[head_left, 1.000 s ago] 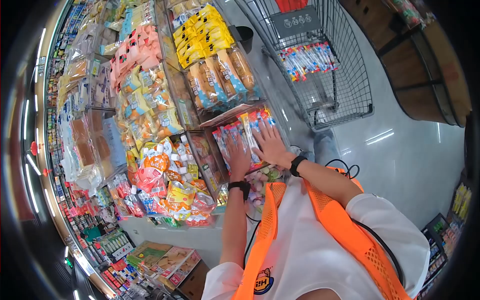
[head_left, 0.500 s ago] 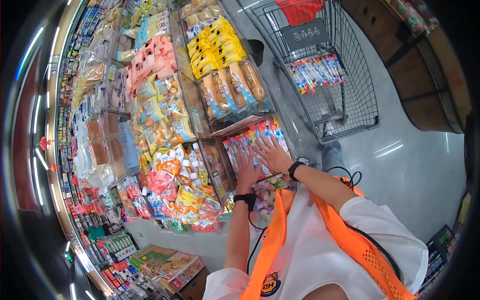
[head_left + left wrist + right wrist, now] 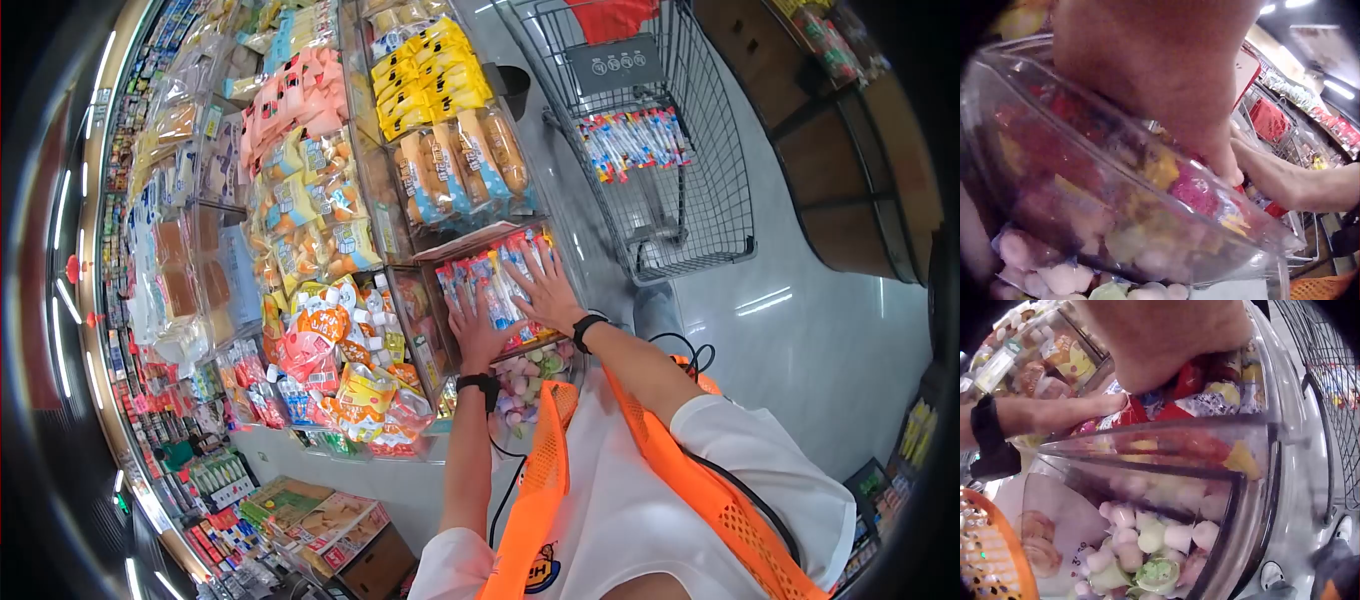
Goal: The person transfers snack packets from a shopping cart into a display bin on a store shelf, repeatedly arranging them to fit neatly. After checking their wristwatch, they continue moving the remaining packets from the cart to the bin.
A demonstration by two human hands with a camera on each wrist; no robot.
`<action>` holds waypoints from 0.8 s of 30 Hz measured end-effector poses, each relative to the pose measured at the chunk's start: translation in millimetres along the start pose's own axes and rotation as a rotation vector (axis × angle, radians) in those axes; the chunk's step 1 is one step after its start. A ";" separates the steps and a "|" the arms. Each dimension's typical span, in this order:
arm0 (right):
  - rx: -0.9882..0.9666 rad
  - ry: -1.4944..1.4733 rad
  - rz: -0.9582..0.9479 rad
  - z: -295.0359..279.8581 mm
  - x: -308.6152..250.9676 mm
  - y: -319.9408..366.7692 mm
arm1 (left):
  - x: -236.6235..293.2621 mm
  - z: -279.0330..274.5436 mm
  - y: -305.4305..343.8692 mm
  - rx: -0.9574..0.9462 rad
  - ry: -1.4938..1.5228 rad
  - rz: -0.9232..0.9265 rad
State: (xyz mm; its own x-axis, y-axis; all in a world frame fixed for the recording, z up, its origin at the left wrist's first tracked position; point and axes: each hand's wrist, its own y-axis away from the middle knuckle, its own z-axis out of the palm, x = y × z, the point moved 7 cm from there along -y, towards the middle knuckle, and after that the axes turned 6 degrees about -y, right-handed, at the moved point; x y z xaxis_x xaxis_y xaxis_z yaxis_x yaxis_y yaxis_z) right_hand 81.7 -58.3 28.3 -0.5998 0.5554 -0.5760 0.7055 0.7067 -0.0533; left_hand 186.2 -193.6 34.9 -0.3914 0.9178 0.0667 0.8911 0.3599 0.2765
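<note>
Both my hands lie palm down on slim wrapped snack sticks (image 3: 474,272) in red, blue and white, laid side by side in a clear-walled bin. My left hand (image 3: 480,332) is at the left part of the layer, fingers straight and thumb stretched toward the right hand. My right hand (image 3: 546,296) spreads its fingers over the right part. In the left wrist view the left hand (image 3: 1166,69) reaches over the bin's transparent front wall (image 3: 1116,165). The right wrist view has the right hand (image 3: 1166,337) over shiny red and white wrappers (image 3: 1191,406); its fingertips are hidden.
Below the bin sit pastel cup-shaped sweets (image 3: 1154,540). To the left are orange pouches (image 3: 335,330) with white caps; behind are long bread packs (image 3: 460,165) and yellow bags (image 3: 425,75). At right stands a shopping cart (image 3: 720,200) holding similar sticks (image 3: 635,142).
The left hand has shifted slightly and its thumb now spreads out to the right. The right hand stays on the sticks with fingers more splayed. The head view has swung a little.
</note>
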 end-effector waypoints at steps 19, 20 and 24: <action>-0.005 -0.092 -0.004 -39.0 -14.4 7.7 | -3.0 -3.0 2.9 0.032 0.113 -0.002; 0.029 -0.080 -0.056 -45.7 -19.1 12.4 | 11.3 -30.9 10.0 0.142 0.123 0.000; -0.203 0.040 -0.070 -4.7 -8.7 43.7 | 9.6 14.7 13.9 -0.035 0.008 -0.024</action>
State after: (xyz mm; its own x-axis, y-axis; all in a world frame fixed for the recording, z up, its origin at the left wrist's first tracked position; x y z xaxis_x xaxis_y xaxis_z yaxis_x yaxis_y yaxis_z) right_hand 116.0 -30.2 34.8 -0.6618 0.5163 -0.5436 0.5737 0.8155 0.0762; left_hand 198.2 -177.3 25.2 -0.4148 0.9074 0.0670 0.8726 0.3759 0.3119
